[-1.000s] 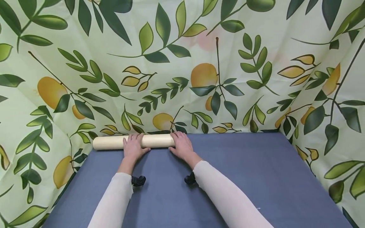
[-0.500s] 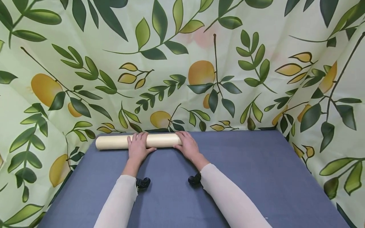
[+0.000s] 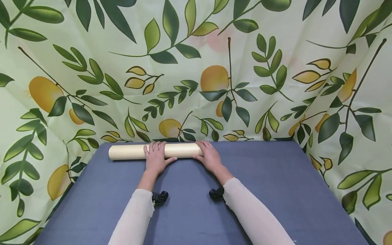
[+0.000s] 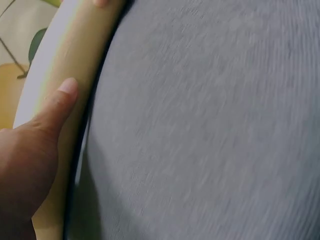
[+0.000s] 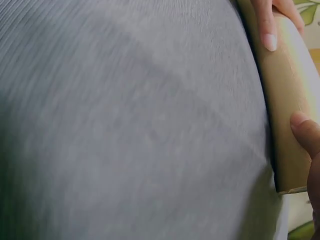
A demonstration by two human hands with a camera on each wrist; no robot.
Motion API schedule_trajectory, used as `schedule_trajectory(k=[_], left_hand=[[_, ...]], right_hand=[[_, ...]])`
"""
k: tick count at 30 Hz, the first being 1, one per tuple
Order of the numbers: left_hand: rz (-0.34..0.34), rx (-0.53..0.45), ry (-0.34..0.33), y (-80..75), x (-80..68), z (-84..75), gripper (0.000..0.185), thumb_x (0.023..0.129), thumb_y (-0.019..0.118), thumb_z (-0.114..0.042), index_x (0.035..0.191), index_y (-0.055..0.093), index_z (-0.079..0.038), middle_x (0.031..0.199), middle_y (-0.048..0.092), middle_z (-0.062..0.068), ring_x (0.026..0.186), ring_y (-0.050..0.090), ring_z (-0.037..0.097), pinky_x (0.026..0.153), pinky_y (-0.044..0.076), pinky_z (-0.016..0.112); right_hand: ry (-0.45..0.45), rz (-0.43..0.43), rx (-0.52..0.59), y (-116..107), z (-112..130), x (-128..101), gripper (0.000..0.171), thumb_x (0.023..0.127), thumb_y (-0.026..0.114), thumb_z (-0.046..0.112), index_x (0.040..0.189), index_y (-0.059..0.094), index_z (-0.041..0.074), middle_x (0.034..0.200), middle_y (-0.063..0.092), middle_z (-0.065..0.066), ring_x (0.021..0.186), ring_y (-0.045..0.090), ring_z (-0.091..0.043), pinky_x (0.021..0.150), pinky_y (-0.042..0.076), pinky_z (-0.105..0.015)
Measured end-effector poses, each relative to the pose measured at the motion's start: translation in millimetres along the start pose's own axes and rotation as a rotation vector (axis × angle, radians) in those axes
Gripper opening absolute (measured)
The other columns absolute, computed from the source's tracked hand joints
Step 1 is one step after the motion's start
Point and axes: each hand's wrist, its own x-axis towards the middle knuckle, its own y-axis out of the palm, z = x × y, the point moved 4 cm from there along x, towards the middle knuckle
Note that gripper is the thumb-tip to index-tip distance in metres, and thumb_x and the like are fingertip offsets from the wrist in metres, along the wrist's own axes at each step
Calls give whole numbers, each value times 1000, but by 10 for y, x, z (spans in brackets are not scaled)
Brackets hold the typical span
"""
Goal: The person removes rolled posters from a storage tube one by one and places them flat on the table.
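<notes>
Fruit-printed cloth (image 3: 183, 30) backs the ribbed blue-grey tabletop (image 3: 266, 180); at its far left lies a smooth pale cylinder (image 3: 127, 152), the left hand (image 3: 155, 159) gripping its middle, the right hand (image 3: 210, 158) its right end

A pale cream, smooth, long cylinder (image 3: 180, 150) is being slid rightward along the far edge of a flat blue-grey, cloth-textured table (image 3: 260, 183), so that more of the surface is being exposed beyond its left end than a second ago. The bare left hand (image 3: 156, 160) and the bare right hand (image 3: 211, 158) are being carried rightward with it, as are the off-white long sleeves (image 3: 257, 211) and the black wrist-worn devices (image 3: 160, 197), while the pale leaf-and-fruit-printed fabric (image 3: 183, 78) behind is being shifted slightly leftward in the head view.
</notes>
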Motion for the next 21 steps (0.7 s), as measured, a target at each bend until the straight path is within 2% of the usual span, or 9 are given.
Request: schedule_trajectory(k=[5,10,13,17,21], left_hand=[[16,16,-3,54,25,-131,89,81,75,-62,147,43,-12,147,46,19,146,27,42,122,3,68],[2,15,16,119,44,-291,88,80,77,-61,145,44,-11,145,47,19,144,30,44,121,6,70],[8,14,24,169,46,-369,89,80,76,-61,145,44,-10,146,47,19,144,31,43,121,6,69],[6,2,22,210,48,-433,90,79,76,-63,146,44,-11,147,47,18,145,30,43,122,5,69],[-15,-2,17,213,63,-473,92,77,78,-63,145,44,-12,147,47,17,146,29,42,122,4,68]], right_hand=[[-1,-25,16,-60,-117,-56,65,90,75,40,146,53,17,147,55,-5,140,48,-27,110,45,-50],[15,-26,24,-131,-259,-131,65,90,75,38,147,52,16,148,53,-5,142,46,-28,111,45,-50],[30,-40,62,-194,-315,-186,67,89,77,34,147,52,12,150,52,-9,143,45,-31,111,44,-53],[119,-109,240,-282,-399,-270,72,88,79,25,150,47,6,154,47,-19,144,43,-40,114,40,-57],[287,-202,502,-334,-540,-382,75,91,76,21,153,39,2,152,47,-26,141,45,-43,116,39,-56]])
